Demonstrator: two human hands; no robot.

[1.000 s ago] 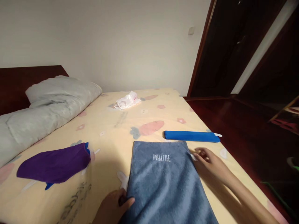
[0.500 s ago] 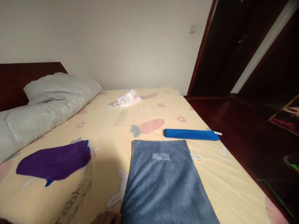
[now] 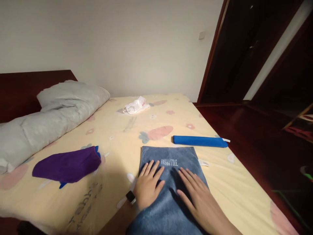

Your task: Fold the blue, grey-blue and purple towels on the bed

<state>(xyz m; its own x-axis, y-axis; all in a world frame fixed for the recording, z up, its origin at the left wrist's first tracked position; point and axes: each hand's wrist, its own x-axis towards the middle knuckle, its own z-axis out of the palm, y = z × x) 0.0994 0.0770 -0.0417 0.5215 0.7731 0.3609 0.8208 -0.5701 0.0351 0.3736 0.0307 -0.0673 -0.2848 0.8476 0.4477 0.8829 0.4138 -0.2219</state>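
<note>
A grey-blue towel (image 3: 168, 176) with white "HAPPY LIFE" lettering, upside down to me, lies spread on the bed. My left hand (image 3: 148, 186), a dark-faced watch on its wrist, rests on the towel's left part with fingers spread. Over the right part, my right hand (image 3: 195, 189) has its fingers stretched out and casts a shadow; whether it touches the cloth I cannot tell. Neither hand holds anything. Beyond the towel's far edge lies a folded bright blue cloth (image 3: 199, 141) with a white tag. To the left is a purple cloth (image 3: 67, 165) with blue showing at its edges.
The bed has a yellow patterned sheet (image 3: 117, 130). A crumpled white plastic bag (image 3: 137, 105) lies near the wall. A grey quilt (image 3: 61, 114) is bunched at the left by the brown headboard (image 3: 36, 86). The bed's right edge drops to a dark red floor (image 3: 227, 120).
Both hands have come up from the lower edge of the view onto or over the towel, fingers spread. The view has shifted slightly; the cloths and the bag lie as before.
</note>
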